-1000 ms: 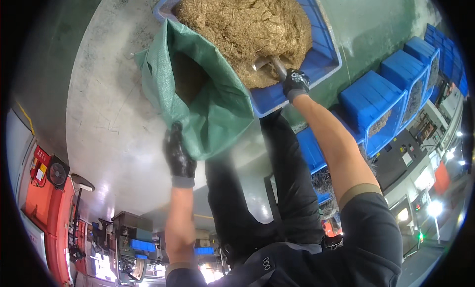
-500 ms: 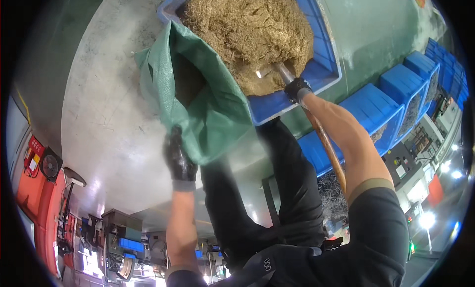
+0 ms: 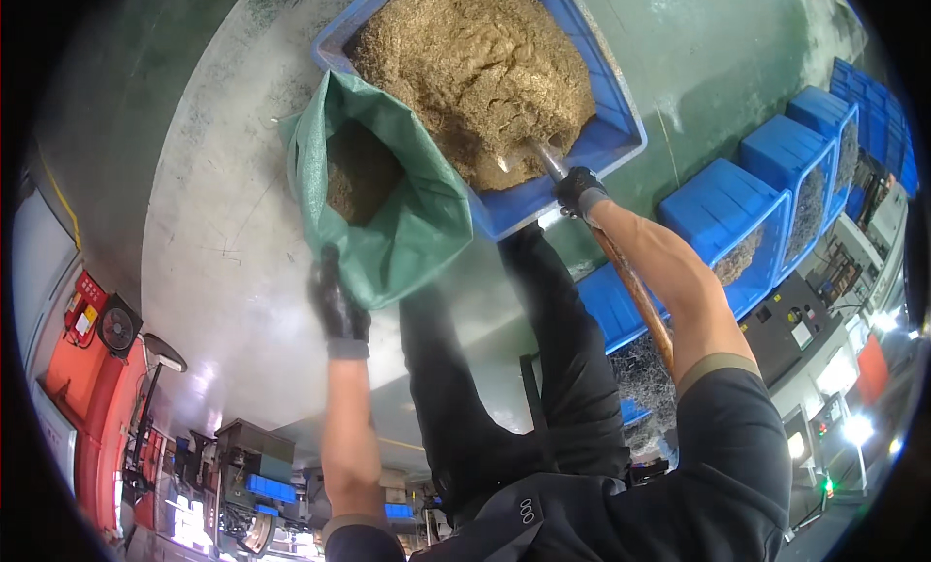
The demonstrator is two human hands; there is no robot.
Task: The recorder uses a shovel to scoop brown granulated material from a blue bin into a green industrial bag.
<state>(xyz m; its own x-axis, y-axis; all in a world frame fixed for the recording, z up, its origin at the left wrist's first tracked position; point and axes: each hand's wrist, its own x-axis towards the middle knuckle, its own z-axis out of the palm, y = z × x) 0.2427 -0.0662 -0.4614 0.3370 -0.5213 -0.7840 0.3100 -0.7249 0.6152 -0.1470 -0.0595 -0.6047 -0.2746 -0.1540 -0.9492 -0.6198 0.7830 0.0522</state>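
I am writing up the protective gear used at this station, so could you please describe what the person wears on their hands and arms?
Both hands wear dark, close-fitting work gloves with lighter grey knit cuffs: left hand, right hand. The forearms are bare. Dark short sleeves cover the upper arms, and the right one has a lighter band at its hem. No watch or wristband shows.

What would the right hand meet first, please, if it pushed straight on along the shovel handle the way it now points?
Most likely the heap of golden-brown shavings in the blue crate: the right hand grips the wooden handle just short of it, the shovel's metal neck already entering the heap.
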